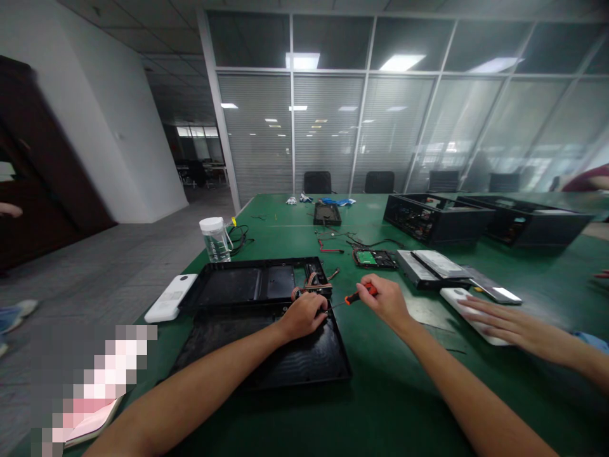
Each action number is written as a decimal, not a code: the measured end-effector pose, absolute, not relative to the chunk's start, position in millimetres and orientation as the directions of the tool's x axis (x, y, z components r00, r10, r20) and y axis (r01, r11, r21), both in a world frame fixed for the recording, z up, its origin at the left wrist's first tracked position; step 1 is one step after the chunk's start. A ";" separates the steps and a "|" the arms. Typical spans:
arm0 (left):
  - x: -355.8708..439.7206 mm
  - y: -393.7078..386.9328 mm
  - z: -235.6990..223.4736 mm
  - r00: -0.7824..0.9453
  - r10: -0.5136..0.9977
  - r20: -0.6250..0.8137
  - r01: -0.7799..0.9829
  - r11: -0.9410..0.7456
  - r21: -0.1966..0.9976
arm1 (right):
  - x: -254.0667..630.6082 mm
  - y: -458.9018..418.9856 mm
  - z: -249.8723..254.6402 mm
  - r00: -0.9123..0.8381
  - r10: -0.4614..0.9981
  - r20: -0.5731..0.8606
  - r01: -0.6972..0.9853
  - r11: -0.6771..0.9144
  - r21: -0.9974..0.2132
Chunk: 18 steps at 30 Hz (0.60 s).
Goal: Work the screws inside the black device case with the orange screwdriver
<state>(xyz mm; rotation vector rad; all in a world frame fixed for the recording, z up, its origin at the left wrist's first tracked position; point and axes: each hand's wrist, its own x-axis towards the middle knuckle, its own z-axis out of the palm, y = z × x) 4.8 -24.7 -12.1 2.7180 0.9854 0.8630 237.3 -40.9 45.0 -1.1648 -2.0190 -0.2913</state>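
Observation:
My left hand (304, 314) rests with curled fingers on the right edge of an opened black case (257, 285), beside a bundle of red and black wires (311, 285). Whether those fingers pinch anything is hidden. My right hand (385, 298) grips a small screwdriver (356, 296) with an orange and black handle, its thin shaft pointing left toward my left hand. A flat black cover panel (285, 362) lies under my left forearm.
Another person's hand (504, 320) lies flat on a white device (469, 308) at the right. A hard drive (428, 266), a green circuit board (368, 258), loose cables, two black chassis (438, 219), a clear bottle (216, 240) and a white remote-like device (171, 297) sit on the green table.

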 end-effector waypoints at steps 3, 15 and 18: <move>4.7 -25.2 -11.5 0.623 0.623 0.472 0.547 -0.779 0.306 | 234.6 -43.7 51.4 -0.375 0.611 0.697 0.803 0.589 -0.085; 4.7 -26.6 -8.1 0.645 0.604 0.468 0.531 -0.795 0.294 | 231.4 -42.0 76.3 -0.609 0.604 0.513 0.730 0.681 0.064; 4.9 -26.2 -9.2 0.639 0.608 0.471 0.533 -0.792 0.298 | 218.0 -49.0 99.6 -0.593 0.703 0.392 0.794 0.593 0.136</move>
